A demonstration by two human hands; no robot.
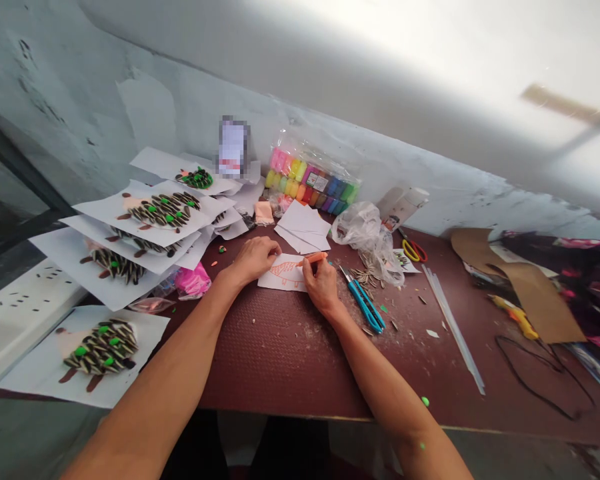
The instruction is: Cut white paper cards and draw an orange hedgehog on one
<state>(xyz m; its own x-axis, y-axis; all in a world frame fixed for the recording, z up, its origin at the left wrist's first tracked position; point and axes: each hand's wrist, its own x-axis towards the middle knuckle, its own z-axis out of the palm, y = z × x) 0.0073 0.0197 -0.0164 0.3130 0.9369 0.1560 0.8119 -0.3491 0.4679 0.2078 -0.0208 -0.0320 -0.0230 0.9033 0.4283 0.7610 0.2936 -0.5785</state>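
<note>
My right hand (321, 287) grips an orange marker (313, 259), its tip on a white sheet of paper (282, 283). The sheet carries an orange line drawing of an animal. My left hand (253, 260) lies flat on the maroon table (280, 367), its fingertips at the upper edge of that sheet. Close to my right hand lie blue-handled scissors (363, 300), closed, with sunflower seed shells (367, 277) just beyond them.
Paper crafts with seed-shell hedgehogs (160, 210) are stacked at the left. A bag of coloured modelling clay (310, 180), a paper stack, plastic bag, red-handled scissors (414, 251), a long ruler (453, 327) and cardboard (520, 287) lie about. A wall runs along the back.
</note>
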